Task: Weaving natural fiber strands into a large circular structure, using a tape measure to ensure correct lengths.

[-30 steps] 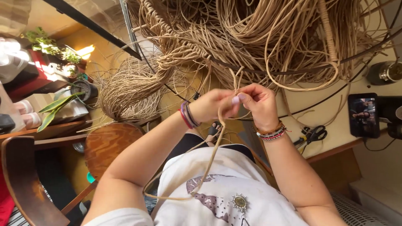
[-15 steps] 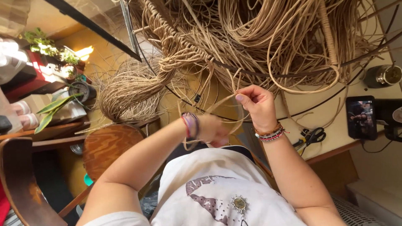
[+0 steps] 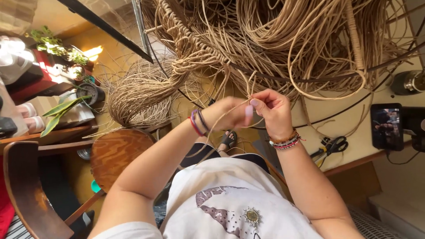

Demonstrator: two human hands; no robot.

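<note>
While both hands meet just below the heap of cane, the work looks to be at the stage of threading one thin strand; next it likely needs a steady pull toward six o'clock. The right hand pinches that strand between thumb and forefinger. The left hand, at nine o'clock of it, is blurred and curled loosely around the strand.

Wooden chair and round wooden stool left, sunlit potted plants beyond, pale worktop right
</note>
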